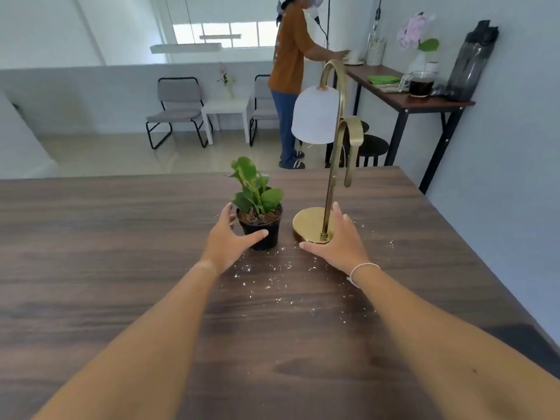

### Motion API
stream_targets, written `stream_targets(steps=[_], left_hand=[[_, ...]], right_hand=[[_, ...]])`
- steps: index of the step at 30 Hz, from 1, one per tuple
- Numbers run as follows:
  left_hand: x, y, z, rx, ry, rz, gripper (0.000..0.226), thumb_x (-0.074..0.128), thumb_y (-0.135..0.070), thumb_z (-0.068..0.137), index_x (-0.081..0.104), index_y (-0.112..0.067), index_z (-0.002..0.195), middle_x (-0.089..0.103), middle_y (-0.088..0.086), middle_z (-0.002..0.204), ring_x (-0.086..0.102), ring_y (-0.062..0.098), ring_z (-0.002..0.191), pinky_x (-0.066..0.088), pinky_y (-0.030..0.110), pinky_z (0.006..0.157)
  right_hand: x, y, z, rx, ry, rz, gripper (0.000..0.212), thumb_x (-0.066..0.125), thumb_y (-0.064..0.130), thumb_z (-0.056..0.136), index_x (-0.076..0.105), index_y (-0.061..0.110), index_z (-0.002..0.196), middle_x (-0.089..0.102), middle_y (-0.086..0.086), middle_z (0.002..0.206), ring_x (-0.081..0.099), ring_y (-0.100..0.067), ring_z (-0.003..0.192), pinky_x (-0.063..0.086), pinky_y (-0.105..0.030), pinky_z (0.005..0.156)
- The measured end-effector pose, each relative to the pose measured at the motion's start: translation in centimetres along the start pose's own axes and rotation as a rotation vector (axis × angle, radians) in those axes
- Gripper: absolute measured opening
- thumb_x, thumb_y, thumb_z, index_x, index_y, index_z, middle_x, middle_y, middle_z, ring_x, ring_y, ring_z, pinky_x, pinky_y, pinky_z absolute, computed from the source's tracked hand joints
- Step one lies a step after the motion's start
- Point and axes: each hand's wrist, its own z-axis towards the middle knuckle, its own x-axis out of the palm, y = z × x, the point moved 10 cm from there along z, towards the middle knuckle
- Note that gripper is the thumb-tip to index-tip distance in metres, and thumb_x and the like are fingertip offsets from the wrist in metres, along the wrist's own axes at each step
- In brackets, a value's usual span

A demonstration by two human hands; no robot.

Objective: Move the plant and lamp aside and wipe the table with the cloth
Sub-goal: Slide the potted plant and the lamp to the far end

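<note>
A small green plant in a black pot [263, 228] stands on the dark wooden table [121, 237]. My left hand [230, 237] is spread around the pot's left side, thumb touching its front, fingers behind. To the right stands a brass lamp [312, 225] with a round base, a curved stem and a white shade [315, 116]. My right hand [339, 241] is open at the base's right and front edge, thumb lying along the front. White crumbs [272, 280] are scattered on the table in front of both. No cloth is in view.
A person in an orange shirt [291, 56] stands beyond the table at a narrow side table [403, 101] holding a green cloth, a jug and flowers. Two chairs and a small white table [225, 109] stand by the far wall. The wall runs along the right.
</note>
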Motion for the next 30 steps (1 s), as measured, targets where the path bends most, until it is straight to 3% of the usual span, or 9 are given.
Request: stream_targets(steps=[4, 8, 10, 15, 18, 30], left_hand=[[0.7, -0.4, 0.6, 0.03, -0.024, -0.055, 0.09, 0.082, -0.037, 0.064, 0.035, -0.026, 0.139, 0.054, -0.006, 0.134, 0.049, 0.013, 0.124, 0.038, 0.033, 0.107], [1.1, -0.9, 0.8, 0.036, -0.033, -0.063, 0.075, 0.082, -0.028, 0.067, 0.043, -0.024, 0.131, 0.057, -0.016, 0.112, 0.053, 0.003, 0.105, 0.037, 0.006, 0.083], [1.4, -1.1, 1.0, 0.041, -0.023, -0.078, 0.071, 0.082, -0.026, 0.067, 0.046, -0.022, 0.127, 0.059, -0.019, 0.106, 0.055, -0.004, 0.097, 0.039, 0.001, 0.071], [1.2, -0.9, 1.5, 0.051, -0.032, -0.114, 0.074, 0.084, -0.028, 0.064, 0.046, -0.02, 0.128, 0.06, -0.009, 0.114, 0.056, 0.01, 0.106, 0.041, 0.014, 0.083], [1.1, -0.8, 1.9, 0.062, -0.05, -0.119, 0.073, 0.085, -0.029, 0.062, 0.048, -0.021, 0.125, 0.061, -0.008, 0.114, 0.057, 0.012, 0.107, 0.043, 0.023, 0.089], [1.3, -4.2, 6.2, 0.145, -0.045, -0.177, 0.074, 0.084, -0.026, 0.064, 0.046, -0.015, 0.126, 0.059, -0.003, 0.117, 0.056, 0.014, 0.108, 0.042, 0.024, 0.089]], right_hand=[[0.7, -0.3, 1.8, -0.059, 0.027, -0.105, 0.126, 0.071, 0.075, 0.049, 0.003, 0.034, 0.146, 0.024, -0.014, 0.152, 0.019, -0.033, 0.142, 0.026, -0.05, 0.114], [1.2, -0.4, 2.6, -0.054, 0.034, -0.14, 0.128, 0.071, 0.075, 0.05, 0.002, 0.032, 0.148, 0.014, -0.017, 0.157, 0.01, -0.032, 0.146, 0.018, -0.046, 0.118], [1.2, -0.4, 2.8, -0.048, 0.02, -0.151, 0.126, 0.069, 0.077, 0.051, 0.003, 0.031, 0.148, 0.017, -0.018, 0.156, 0.013, -0.033, 0.145, 0.02, -0.047, 0.116], [1.0, -0.1, 2.9, -0.032, -0.001, -0.163, 0.119, 0.07, 0.074, 0.053, 0.013, 0.028, 0.147, 0.034, -0.014, 0.145, 0.03, -0.034, 0.136, 0.031, -0.046, 0.111], [0.9, 0.0, 2.6, -0.024, -0.023, -0.103, 0.115, 0.074, 0.065, 0.056, 0.015, 0.028, 0.147, 0.035, -0.011, 0.142, 0.03, -0.031, 0.134, 0.034, -0.043, 0.108], [0.6, -0.3, 3.2, 0.023, -0.116, -0.007, 0.103, 0.077, 0.057, 0.057, 0.027, 0.029, 0.142, 0.035, -0.008, 0.136, 0.028, -0.031, 0.13, 0.032, -0.041, 0.108]])
